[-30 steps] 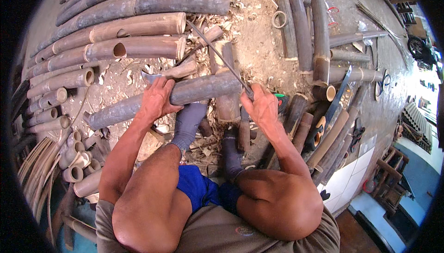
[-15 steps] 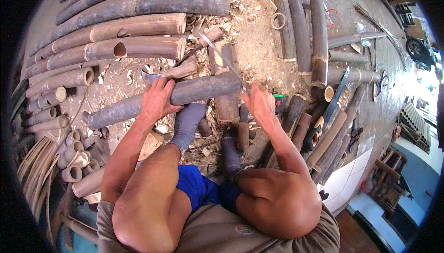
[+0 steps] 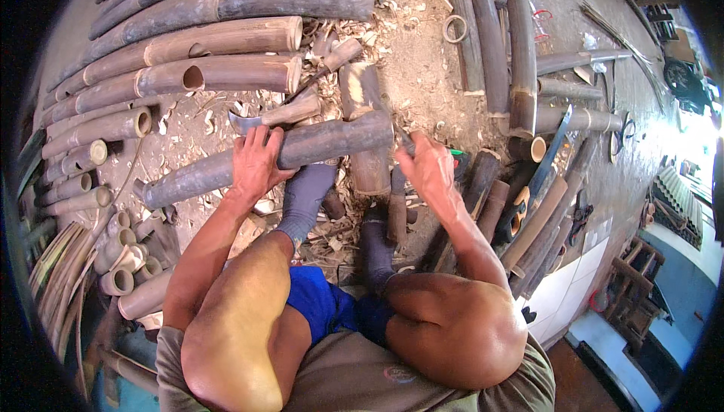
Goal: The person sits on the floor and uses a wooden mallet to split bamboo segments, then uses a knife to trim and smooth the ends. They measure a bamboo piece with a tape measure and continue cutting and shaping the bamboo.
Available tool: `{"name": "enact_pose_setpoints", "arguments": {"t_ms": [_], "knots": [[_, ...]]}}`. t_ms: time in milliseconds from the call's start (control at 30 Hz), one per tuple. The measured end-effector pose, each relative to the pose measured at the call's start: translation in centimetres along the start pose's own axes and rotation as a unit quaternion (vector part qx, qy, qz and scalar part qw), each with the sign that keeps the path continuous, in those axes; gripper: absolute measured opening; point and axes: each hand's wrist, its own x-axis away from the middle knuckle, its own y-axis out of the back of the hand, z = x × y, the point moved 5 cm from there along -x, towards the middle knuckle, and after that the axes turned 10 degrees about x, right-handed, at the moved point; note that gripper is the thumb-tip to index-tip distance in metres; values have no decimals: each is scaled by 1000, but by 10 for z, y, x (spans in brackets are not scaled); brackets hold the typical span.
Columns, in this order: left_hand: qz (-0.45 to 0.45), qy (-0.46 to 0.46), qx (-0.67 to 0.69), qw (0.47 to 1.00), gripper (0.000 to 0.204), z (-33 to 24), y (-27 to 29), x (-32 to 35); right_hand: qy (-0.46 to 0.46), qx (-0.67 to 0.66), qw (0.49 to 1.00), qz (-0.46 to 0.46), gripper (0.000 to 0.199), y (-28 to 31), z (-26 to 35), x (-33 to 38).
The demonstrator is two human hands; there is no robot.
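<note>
Grey bamboo tube (image 3: 332,139): one, lies across brown log (image 3: 370,174). Left hand (image 3: 257,162) clasps it; right hand (image 3: 429,169) grips partly hidden tool (image 3: 407,141).

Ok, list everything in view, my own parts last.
Dark tube: one, grey bamboo, centre
Bamboo block: one, brown, under its right end
Hand tool: one, grey, right of it, blade unclear
Hooked blade: one, tan handle, beyond the tube
Saw: one, orange-black handle, right
Left-side tubes: many, grey and brown
Right-side tubes: several, mostly grey-brown
Strips: many, tan, lower left
Shavings: many, pale, floor
Shorts: one pair, blue, lap
Socks: two, dark grey, below centre
Left hand: one, bare, gripping the tube
Right hand: one, bare, holding the tool
</note>
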Motion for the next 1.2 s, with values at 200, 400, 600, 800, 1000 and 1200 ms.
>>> {"name": "enact_pose_setpoints", "arguments": {"t_ms": [200, 400, 600, 800, 1000, 1200], "knots": [[-18, -6, -31, 999, 91, -11, 5, -7, -42, 85, 993, 68, 22, -20, -21, -3], [-48, -4, -44, 998, 92, -4, -5, 2, 36, -34, 998, -27, 25, 10, 13, -1], [-39, 0, -75, 996, 91, -14, 2, 1, -63, 67, 994, 62, 28, -21, -38, -1], [176, 72, 65, 980, 87, 10, 10, -25, 37, -47, 997, -42, 27, 17, 19, 2], [75, -3, 57, 996, 88, 5, 4, -18, -16, 53, 998, 36, 26, -12, -9, -4], [64, 15, 36, 997, 87, 6, 5, -10, 100, -60, 989, -92, 24, 28, 40, -2]]}}
